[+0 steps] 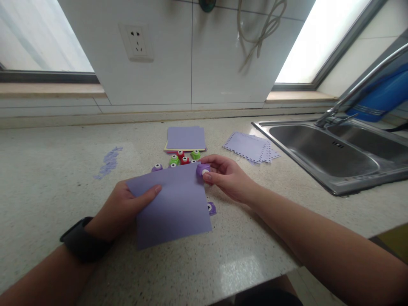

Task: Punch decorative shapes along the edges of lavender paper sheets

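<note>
– How are the hands placed?
– Apart from each other. The left hand [123, 204] pinches a purple sheet [174, 208] under its thumb; the right hand [231, 178] grips a purple punch [202, 169] at the sheet's far right corner, thumb against its white button.
– Anything near the sheet?
– A second punch [212, 208] shows past its right edge, on the surface [57, 182]. Red punches [185, 160], green punches [174, 160] and more purple ones [157, 168] cluster just beyond its far edge.
– And farther out?
– Behind them, a paper stack [185, 138]; left, loose scraps [110, 163]; right, notched sheets [245, 146], then a steel sink [306, 140]. A socket [137, 40] sits on the wall [219, 63].
</note>
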Motion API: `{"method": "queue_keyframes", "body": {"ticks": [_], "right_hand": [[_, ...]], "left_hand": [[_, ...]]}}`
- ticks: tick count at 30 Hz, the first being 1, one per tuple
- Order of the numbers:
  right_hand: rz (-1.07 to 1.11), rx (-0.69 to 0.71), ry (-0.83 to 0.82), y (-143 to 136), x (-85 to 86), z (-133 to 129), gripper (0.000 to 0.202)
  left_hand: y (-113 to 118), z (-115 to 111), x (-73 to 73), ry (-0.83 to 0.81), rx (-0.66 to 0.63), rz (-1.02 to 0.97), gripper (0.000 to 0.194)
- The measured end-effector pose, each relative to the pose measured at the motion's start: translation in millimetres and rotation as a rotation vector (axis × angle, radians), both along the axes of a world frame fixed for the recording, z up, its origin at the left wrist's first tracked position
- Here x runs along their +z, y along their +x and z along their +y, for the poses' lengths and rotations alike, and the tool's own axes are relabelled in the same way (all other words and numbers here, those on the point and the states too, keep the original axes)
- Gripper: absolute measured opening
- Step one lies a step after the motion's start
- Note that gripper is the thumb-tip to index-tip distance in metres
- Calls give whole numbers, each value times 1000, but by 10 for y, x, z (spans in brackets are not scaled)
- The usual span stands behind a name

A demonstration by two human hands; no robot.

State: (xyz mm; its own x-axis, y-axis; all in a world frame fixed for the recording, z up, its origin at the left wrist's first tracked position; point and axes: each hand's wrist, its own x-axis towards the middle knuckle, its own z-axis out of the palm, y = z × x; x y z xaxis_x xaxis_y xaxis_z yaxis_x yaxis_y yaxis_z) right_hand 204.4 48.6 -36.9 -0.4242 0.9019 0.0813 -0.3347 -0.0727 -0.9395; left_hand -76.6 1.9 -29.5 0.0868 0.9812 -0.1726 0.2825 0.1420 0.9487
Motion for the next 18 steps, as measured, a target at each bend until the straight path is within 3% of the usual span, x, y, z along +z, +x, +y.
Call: {"method": "queue_keyframes", "body": {"ticks": [11,18], "right_hand": [[-94,33,-31,10,30,-45,35],[-76,39,-41,11,37,-49,36]], "left_hand": [[24,-8,31,49,-19,76,37],[27,-12,30,20,-24,40,41]]}}
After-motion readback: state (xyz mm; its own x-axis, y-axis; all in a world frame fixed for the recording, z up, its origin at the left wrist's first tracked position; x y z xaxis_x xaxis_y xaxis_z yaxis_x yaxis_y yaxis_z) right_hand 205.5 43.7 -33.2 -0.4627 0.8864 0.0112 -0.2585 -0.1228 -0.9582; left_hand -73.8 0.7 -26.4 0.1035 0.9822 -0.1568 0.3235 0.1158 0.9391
